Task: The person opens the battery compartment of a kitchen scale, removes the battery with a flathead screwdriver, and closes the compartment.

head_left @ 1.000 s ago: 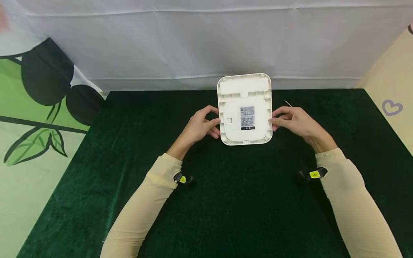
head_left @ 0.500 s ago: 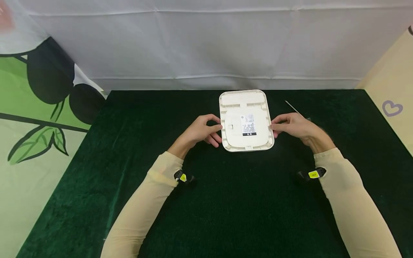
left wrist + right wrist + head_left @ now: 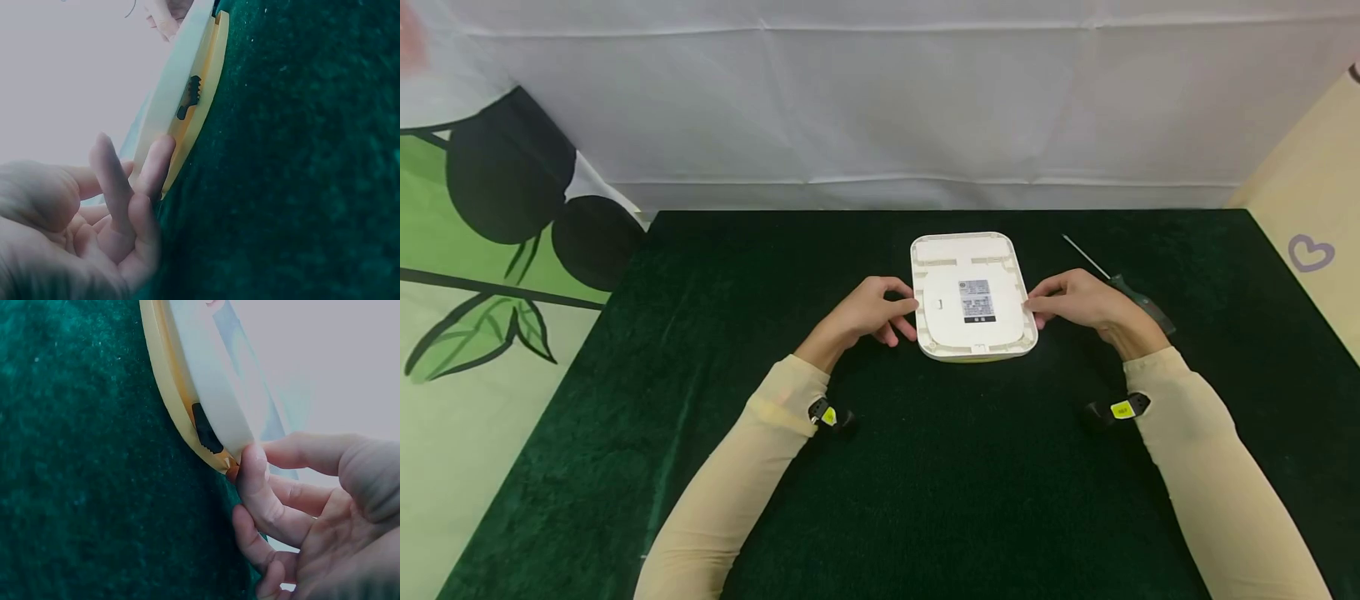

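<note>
A white rounded plastic base panel (image 3: 940, 321) with a printed label (image 3: 976, 300) lies nearly flat above the green cloth, underside up. Below it sits a yellow shell (image 3: 215, 62), its rim showing in both wrist views. In the gap between the two, a black toothed piece (image 3: 190, 97) shows in the left wrist view and a black part (image 3: 206, 429) in the right. My left hand (image 3: 871, 310) pinches the panel's left edge between thumb and fingers. At the opposite edge, my right hand (image 3: 1078, 300) pinches it likewise. The shell is mostly hidden beneath the panel.
A screwdriver (image 3: 1138, 302) with a dark handle lies on the green cloth (image 3: 955, 483), just beyond my right hand and partly hidden by it. White fabric (image 3: 865, 108) hangs along the table's back edge.
The white panel has tipped down from steeply raised to nearly flat and moved closer, both hands holding its sides. More of the screwdriver shows now, and a yellow edge appears under the panel.
</note>
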